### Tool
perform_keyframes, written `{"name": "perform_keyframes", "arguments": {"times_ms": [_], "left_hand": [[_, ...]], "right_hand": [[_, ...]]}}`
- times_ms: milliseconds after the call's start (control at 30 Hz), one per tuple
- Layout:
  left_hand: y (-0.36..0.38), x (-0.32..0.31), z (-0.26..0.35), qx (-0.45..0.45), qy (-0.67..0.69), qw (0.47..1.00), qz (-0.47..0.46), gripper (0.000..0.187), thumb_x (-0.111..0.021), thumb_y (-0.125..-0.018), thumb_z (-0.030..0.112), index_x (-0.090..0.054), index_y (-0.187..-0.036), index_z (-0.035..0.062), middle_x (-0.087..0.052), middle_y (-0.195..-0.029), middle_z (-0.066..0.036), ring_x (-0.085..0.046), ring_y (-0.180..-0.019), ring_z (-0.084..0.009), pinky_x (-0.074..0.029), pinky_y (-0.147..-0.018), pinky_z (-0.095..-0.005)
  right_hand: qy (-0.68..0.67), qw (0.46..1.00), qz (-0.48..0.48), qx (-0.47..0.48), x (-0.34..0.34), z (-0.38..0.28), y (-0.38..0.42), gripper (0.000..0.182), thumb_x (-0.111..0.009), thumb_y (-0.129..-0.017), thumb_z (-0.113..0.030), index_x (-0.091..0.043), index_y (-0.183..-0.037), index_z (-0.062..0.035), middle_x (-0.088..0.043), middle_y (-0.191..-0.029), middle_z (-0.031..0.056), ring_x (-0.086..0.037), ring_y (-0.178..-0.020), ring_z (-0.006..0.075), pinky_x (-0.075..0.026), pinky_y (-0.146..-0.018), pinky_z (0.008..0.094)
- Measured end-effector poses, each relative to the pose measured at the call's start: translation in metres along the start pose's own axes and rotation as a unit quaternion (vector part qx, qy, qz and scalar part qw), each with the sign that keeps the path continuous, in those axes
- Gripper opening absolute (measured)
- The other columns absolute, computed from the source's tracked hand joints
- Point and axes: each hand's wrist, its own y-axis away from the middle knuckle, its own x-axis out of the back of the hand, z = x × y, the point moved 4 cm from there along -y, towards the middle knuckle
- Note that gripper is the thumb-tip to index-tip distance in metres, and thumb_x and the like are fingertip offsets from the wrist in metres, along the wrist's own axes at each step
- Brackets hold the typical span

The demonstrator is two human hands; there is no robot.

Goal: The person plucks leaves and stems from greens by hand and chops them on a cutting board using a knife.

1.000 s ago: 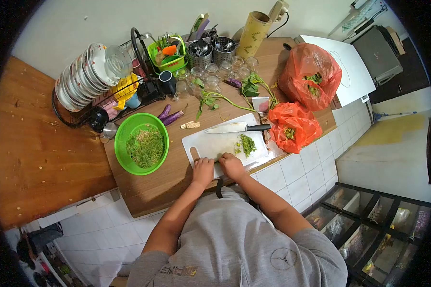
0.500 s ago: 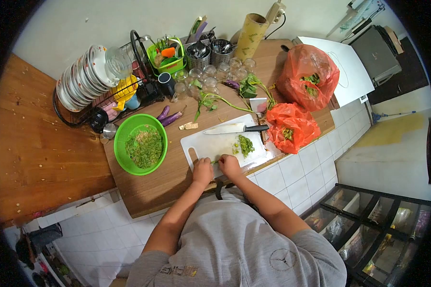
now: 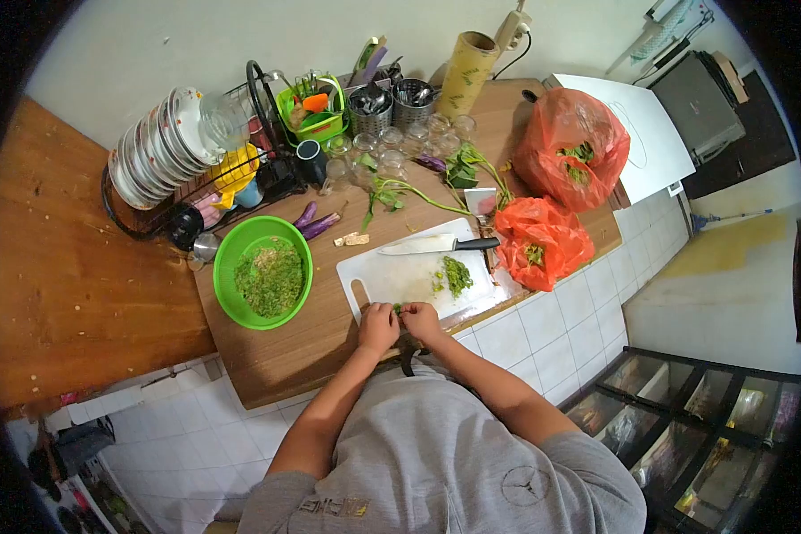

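My left hand [image 3: 379, 326] and my right hand [image 3: 420, 320] are close together over the near edge of the white cutting board [image 3: 383, 278]. Both have curled fingers around a small green vegetable piece [image 3: 398, 309] between them. Behind them a knife [image 3: 427, 244] with a black handle lies flat on the board, blade to the left. Chopped greens [image 3: 457, 277] form a small pile right of centre on the board. To the left stands a green basket [image 3: 222, 294] holding chopped green and pale pieces. Purple eggplants [image 3: 319, 225] and tan pieces [image 3: 351, 239] lie between basket and board.
Red plastic bags [image 3: 543, 245] with leaves stand at the right. Leafy stems [image 3: 409, 189] and upturned glasses [image 3: 392, 163] are behind the board. A dish rack [image 3: 271, 133] with plates, cutlery holders [image 3: 412, 107] and a yellow roll [image 3: 468, 76] line the back.
My right hand has moved slightly left and down, closer to my left hand. The green piece between them shows less. The knife and chopped pile have stayed in place.
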Motion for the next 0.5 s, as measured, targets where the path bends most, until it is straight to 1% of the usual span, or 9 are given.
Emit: {"name": "perform_keyframes", "arguments": {"times_ms": [33, 100, 133, 200, 233, 300, 367, 433, 500], "left_hand": [[0.001, 0.003, 0.002, 0.001, 0.0, 1.0, 0.001, 0.013, -0.065, -0.085, 0.012, -0.064, -0.092, 0.0012, -0.062, -0.092, -0.021, -0.061, -0.091, -0.0413, -0.05, -0.081, -0.051], [0.003, 0.005, 0.004, 0.002, 0.004, 1.0, -0.006, 0.017, -0.068, -0.082, 0.014, -0.065, -0.093, 0.0017, -0.062, -0.094, -0.02, -0.061, -0.093, -0.0404, -0.05, -0.082, -0.0497], [0.002, 0.005, 0.003, 0.001, 0.004, 1.0, -0.004, 0.017, -0.068, -0.082, 0.014, -0.065, -0.093, 0.0017, -0.062, -0.094, -0.02, -0.061, -0.093, -0.0404, -0.05, -0.082, -0.0497], [0.002, 0.003, 0.002, 0.001, -0.004, 1.0, -0.001, 0.02, -0.07, -0.08, 0.015, -0.065, -0.094, 0.0023, -0.062, -0.095, -0.019, -0.062, -0.094, -0.0395, -0.051, -0.082, -0.0493], [0.004, 0.002, 0.002, 0.003, 0.0, 1.0, -0.003, 0.02, -0.07, -0.08, 0.015, -0.065, -0.094, 0.0023, -0.062, -0.095, -0.019, -0.062, -0.094, -0.0395, -0.051, -0.082, -0.0493], [0.003, 0.002, 0.0, -0.008, -0.008, 1.0, -0.013, 0.02, -0.07, -0.08, 0.016, -0.065, -0.095, 0.0033, -0.061, -0.096, -0.018, -0.061, -0.096, -0.0385, -0.05, -0.083, -0.0494], [0.003, 0.001, -0.004, -0.003, -0.009, 1.0, -0.025, 0.023, -0.07, -0.08, 0.016, -0.065, -0.098, 0.0037, -0.061, -0.099, -0.017, -0.061, -0.098, -0.0382, -0.05, -0.084, -0.0494], [0.003, -0.001, -0.004, -0.025, -0.039, 0.998, -0.032, 0.027, -0.071, -0.079, 0.017, -0.063, -0.102, 0.0039, -0.06, -0.101, -0.017, -0.06, -0.1, -0.038, -0.049, -0.085, -0.0489], [0.008, -0.002, -0.003, -0.022, -0.035, 0.999, -0.027, 0.028, -0.071, -0.079, 0.017, -0.063, -0.103, 0.004, -0.06, -0.101, -0.017, -0.06, -0.1, -0.0378, -0.049, -0.086, -0.0486]], "right_hand": [[0.001, 1.0, -0.001, 0.001, 0.0, -0.003, 0.002, 0.009, -0.063, -0.085, -0.005, -0.069, -0.084, 0.0009, -0.069, -0.073, 0.0068, -0.064, -0.065, 0.014, -0.052, -0.062, 0.03], [-0.067, 0.995, -0.028, -0.064, -0.002, 0.0, 0.006, 0.012, -0.058, -0.089, -0.003, -0.069, -0.087, 0.001, -0.07, -0.078, 0.0052, -0.062, -0.068, 0.0132, -0.051, -0.065, 0.0285], [-0.066, 0.995, -0.028, -0.063, -0.003, 0.0, 0.005, 0.012, -0.058, -0.089, -0.003, -0.069, -0.087, 0.001, -0.07, -0.078, 0.0052, -0.062, -0.068, 0.0132, -0.051, -0.065, 0.0285], [-0.221, 0.971, -0.052, -0.076, -0.005, -0.001, 0.009, 0.013, -0.056, -0.092, -0.003, -0.068, -0.094, 0.0007, -0.07, -0.087, 0.0053, -0.062, -0.074, 0.0135, -0.051, -0.071, 0.0277], [-0.217, 0.971, -0.052, -0.079, -0.001, -0.001, 0.013, 0.013, -0.056, -0.092, -0.003, -0.068, -0.094, 0.0007, -0.07, -0.087, 0.0053, -0.062, -0.074, 0.0135, -0.051, -0.071, 0.0277], [-0.25, 0.961, -0.106, -0.054, 0.003, -0.011, 0.016, 0.014, -0.054, -0.093, -0.002, -0.066, -0.1, 0.0011, -0.069, -0.093, 0.0062, -0.063, -0.08, 0.0143, -0.051, -0.075, 0.027], [-0.242, 0.963, -0.103, -0.059, 0.009, -0.019, 0.02, 0.014, -0.054, -0.094, -0.002, -0.066, -0.1, 0.0014, -0.069, -0.093, 0.0067, -0.064, -0.082, 0.0149, -0.052, -0.078, 0.0273], [-0.235, 0.964, -0.101, -0.068, 0.008, -0.01, 0.018, 0.015, -0.053, -0.094, -0.002, -0.066, -0.1, 0.0017, -0.069, -0.093, 0.0071, -0.065, -0.085, 0.0155, -0.052, -0.081, 0.0276], [-0.262, 0.956, -0.121, -0.059, 0.008, -0.001, 0.016, 0.015, -0.052, -0.095, -0.001, -0.066, -0.1, 0.0025, -0.07, -0.094, 0.0076, -0.067, -0.088, 0.0165, -0.054, -0.084, 0.0291]]}}
